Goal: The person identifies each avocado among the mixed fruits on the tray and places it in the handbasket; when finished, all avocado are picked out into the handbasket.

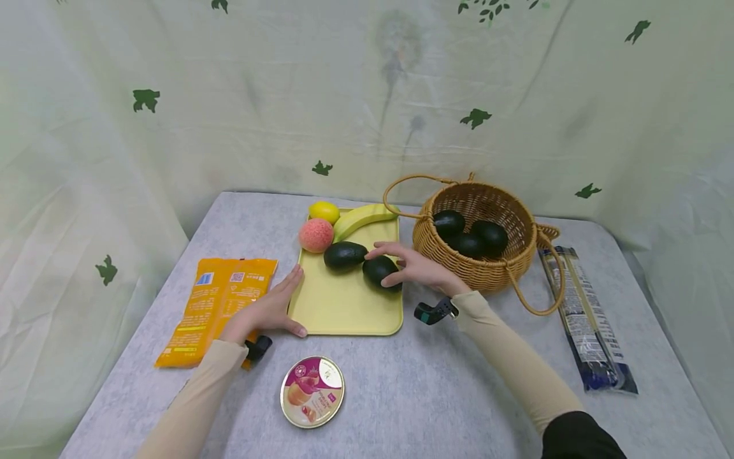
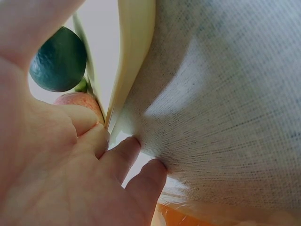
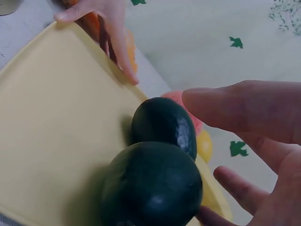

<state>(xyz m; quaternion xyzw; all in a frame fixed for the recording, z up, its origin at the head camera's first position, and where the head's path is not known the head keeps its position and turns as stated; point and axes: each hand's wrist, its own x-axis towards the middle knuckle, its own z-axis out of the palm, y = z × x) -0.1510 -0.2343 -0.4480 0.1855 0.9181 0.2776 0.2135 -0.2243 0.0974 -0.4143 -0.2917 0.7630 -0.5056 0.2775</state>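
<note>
A yellow tray (image 1: 344,312) carries two dark avocados, a peach (image 1: 316,235), a lemon (image 1: 324,211) and a banana (image 1: 364,219). My left hand (image 1: 269,308) lies along the tray's left edge, fingers spread, thumb at the near left corner. Over the right-hand avocado (image 1: 381,273) my right hand (image 1: 421,268) hovers with fingers extended and thumb apart. In the right wrist view a gap shows between those fingers and the nearer avocado (image 3: 153,183). The other avocado (image 1: 345,256) sits just left of it, beside the peach.
Right of the tray stands a wicker basket (image 1: 476,271) holding several avocados, its handles folded outward. An orange packet (image 1: 197,319) lies at the left, a long dark-blue package (image 1: 593,325) at the far right. A round tin (image 1: 312,392) sits near the front.
</note>
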